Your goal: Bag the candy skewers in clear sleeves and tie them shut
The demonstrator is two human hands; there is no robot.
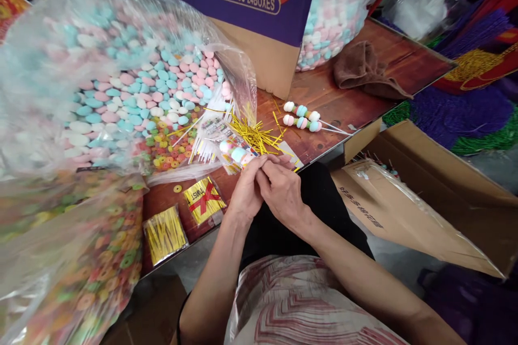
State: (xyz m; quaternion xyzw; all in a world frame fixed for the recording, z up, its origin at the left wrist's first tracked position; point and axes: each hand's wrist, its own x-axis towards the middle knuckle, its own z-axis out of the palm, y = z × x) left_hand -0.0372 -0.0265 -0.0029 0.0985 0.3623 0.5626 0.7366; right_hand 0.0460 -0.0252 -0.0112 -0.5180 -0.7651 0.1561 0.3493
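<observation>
Candy skewer (237,154), threaded with pink, white and blue pieces, sits in a clear wrapper at the fingertips of both hands, just above the near edge of the desk (348,102). Left hand (246,191) has its grip pinched on the wrapped end of the skewer, fingers curled tight around it. Right hand (283,191) lies against the left, touching it; its fingertips reach the same wrapped end, and whether its grip is clenched on the skewer or on something smaller cannot be told.

Directly beyond the grip, a loose heap of gold twist ties (254,135) lies on the desk, close to the fingertips. Further beyond and to the right, two finished skewers (302,116) lie side by side, well apart from both hands. To the left of the grip, a large clear bag of pastel candies (133,91) spills open toward the hands, with ring-shaped candies (170,151) at its mouth. Nearer than the grip and to the left, a packet with a red bow print (203,200) and a packet of gold ties (164,234) rest on the desk edge. A brown cloth (364,70) lies far beyond to the right. An open cardboard box (424,194) stands to the right of the grip, off the desk. A printed carton (251,0) stands at the far side.
</observation>
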